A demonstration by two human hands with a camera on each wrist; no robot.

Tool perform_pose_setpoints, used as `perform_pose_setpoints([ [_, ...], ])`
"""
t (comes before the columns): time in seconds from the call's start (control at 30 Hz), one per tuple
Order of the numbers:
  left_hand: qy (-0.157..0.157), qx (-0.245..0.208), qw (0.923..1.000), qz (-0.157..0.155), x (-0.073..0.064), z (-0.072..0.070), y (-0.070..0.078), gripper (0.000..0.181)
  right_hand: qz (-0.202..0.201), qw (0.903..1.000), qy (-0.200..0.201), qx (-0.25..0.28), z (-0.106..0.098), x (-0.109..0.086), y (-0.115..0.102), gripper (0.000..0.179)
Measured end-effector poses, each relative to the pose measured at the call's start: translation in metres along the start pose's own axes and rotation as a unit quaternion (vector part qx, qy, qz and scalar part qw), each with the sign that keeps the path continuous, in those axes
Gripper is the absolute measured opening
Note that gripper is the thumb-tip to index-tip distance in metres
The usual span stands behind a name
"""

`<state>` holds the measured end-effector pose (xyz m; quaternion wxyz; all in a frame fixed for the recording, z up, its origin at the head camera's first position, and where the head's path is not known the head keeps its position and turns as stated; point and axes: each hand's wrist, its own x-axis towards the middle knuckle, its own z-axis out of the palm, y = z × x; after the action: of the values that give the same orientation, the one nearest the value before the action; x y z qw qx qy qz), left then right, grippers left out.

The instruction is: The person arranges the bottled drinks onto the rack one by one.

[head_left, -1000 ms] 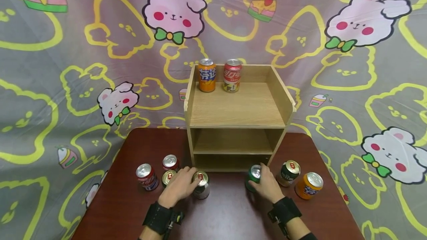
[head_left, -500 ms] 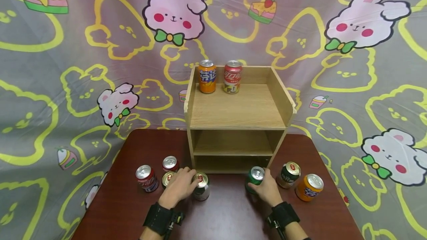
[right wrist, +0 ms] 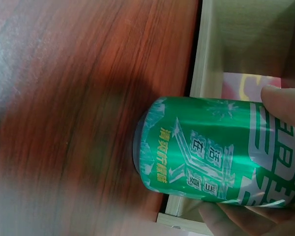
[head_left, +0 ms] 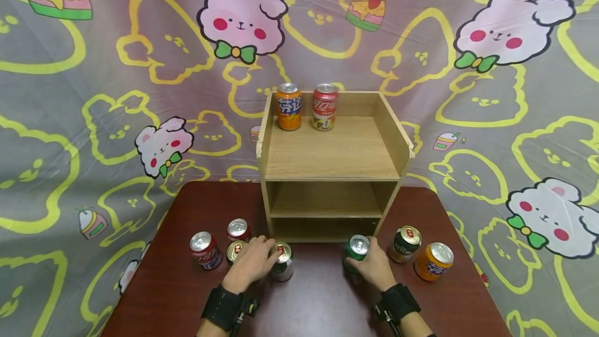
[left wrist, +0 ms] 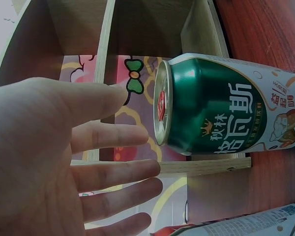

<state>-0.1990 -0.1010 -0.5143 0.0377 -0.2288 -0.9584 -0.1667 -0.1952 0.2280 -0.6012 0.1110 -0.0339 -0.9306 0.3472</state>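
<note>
My right hand (head_left: 376, 264) grips a green soda can (right wrist: 201, 150), thumb on one side and fingers on the other. This can stands in front of the shelf's right side; whether its base touches the table I cannot tell. My left hand (left wrist: 103, 167) hovers beside the top of a green-and-white can (left wrist: 236, 105), its fingers extended and holding nothing. In the head view that hand partly covers a gold-topped can (head_left: 235, 249). Two red cans, one nearer (head_left: 206, 250) and one behind (head_left: 238, 229), stand to its left.
A wooden shelf unit (head_left: 332, 177) stands at the back of the dark red table (head_left: 309, 311). An orange can (head_left: 289, 107) and a red can (head_left: 325, 107) sit on its top. Right of my right hand are a dark green can (head_left: 405, 243) and another orange can (head_left: 433, 261).
My right hand has shifted slightly around the green soda can, and more of its lid shows now. My left hand stays almost still.
</note>
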Motion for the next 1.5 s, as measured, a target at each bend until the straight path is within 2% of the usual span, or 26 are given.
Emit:
perform_pose_setpoints([
  [0.33, 0.007, -0.006, 1.0000, -0.003, 0.000, 0.001, 0.000, 0.023, -0.022, 0.9998, -0.004, -0.001, -0.004, -0.010, -0.009, 0.080],
  [0.63, 0.010, -0.006, 0.9999, 0.000, -0.001, -0.001, -0.001, 0.024, -0.062, 0.9981, 0.009, -0.003, -0.022, -0.016, -0.030, 0.081],
  [0.97, 0.000, -0.019, 0.9998, -0.001, -0.003, -0.001, -0.001, 0.028, -0.055, 0.9985, -0.001, 0.008, -0.040, -0.020, -0.051, 0.082],
  [1.13, 0.004, -0.021, 0.9998, 0.002, -0.003, -0.001, -0.002, 0.024, -0.056, 0.9981, -0.005, 0.025, -0.052, -0.023, -0.064, 0.082],
  [1.37, 0.006, -0.020, 0.9998, -0.001, -0.003, -0.003, -0.002, 0.017, -0.082, 0.9951, 0.001, 0.055, -0.069, -0.021, -0.073, 0.082],
  [1.5, 0.007, -0.016, 0.9998, 0.002, -0.003, -0.003, -0.003, 0.019, -0.094, 0.9925, 0.012, 0.077, -0.076, -0.019, -0.077, 0.079],
])
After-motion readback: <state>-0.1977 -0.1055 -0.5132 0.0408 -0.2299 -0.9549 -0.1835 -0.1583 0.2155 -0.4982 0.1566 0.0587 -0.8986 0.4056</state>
